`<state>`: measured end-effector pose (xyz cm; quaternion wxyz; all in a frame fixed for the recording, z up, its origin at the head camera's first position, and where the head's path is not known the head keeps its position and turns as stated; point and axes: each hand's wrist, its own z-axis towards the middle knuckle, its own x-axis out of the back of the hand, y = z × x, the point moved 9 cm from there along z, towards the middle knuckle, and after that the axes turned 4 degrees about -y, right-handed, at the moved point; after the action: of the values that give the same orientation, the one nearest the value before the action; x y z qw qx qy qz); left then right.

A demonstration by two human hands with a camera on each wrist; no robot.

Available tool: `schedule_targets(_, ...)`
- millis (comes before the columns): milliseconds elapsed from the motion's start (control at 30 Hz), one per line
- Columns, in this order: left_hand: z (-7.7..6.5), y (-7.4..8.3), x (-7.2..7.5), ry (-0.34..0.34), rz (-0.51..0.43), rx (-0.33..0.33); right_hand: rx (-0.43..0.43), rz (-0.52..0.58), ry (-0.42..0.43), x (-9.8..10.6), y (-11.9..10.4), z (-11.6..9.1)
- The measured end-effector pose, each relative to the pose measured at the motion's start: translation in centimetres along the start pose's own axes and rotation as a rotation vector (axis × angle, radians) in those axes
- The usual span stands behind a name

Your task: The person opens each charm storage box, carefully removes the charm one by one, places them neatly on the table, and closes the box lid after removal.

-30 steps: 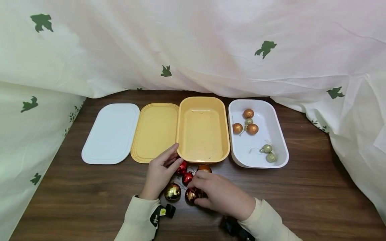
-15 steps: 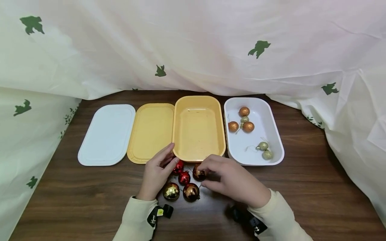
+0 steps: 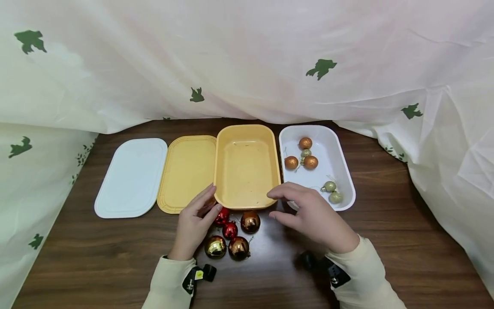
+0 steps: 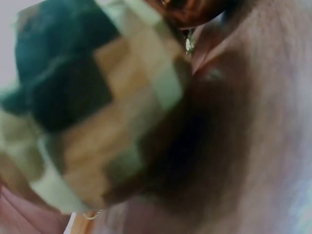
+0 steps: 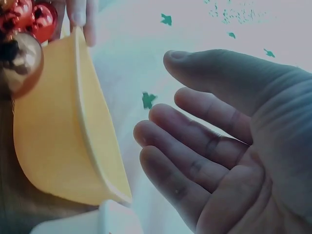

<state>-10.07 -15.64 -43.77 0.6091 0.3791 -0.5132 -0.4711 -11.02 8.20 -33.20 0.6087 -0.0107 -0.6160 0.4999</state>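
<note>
My left hand is at the near left corner of the yellow tub, fingers loosely extended, fingertips at its rim. Beside its thumb lie two shiny red baubles. Two copper baubles and a faceted gold bauble rest on the table just in front of the tub. In the left wrist view the gold bauble looms large, with a copper bauble above it. My right hand hovers at the tub's near right corner, thumb and fingers apart, nothing between them; the right wrist view shows its bare palm.
Right of the yellow tub stands a white tub with glittery orange baubles and small pale-gold ones. A yellow lid and a white lid lie to the left. A white curtain hangs behind.
My right hand has moved from the lower copper bauble to the upper one, then away to the right toward the white tub. The left hand keeps its place; the whole view has shifted slightly.
</note>
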Motion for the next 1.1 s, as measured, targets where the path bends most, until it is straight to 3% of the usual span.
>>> schedule_targets(300, 0.0, 2.5, 0.4, 0.037, 0.231, -0.089, -0.101, 0.025, 0.077, 2.6, 2.5, -0.9)
schedule_targets(700, 0.1, 6.3, -1.3, -0.006, 0.209, -0.132, -0.420, -0.002, 0.247, 7.4, 9.0, -3.5)
schedule_targets(1100, 0.6, 8.3, -2.8, -0.022, 0.159, -0.147, -0.612, -0.002, 0.347, 9.9, 12.8, -5.9)
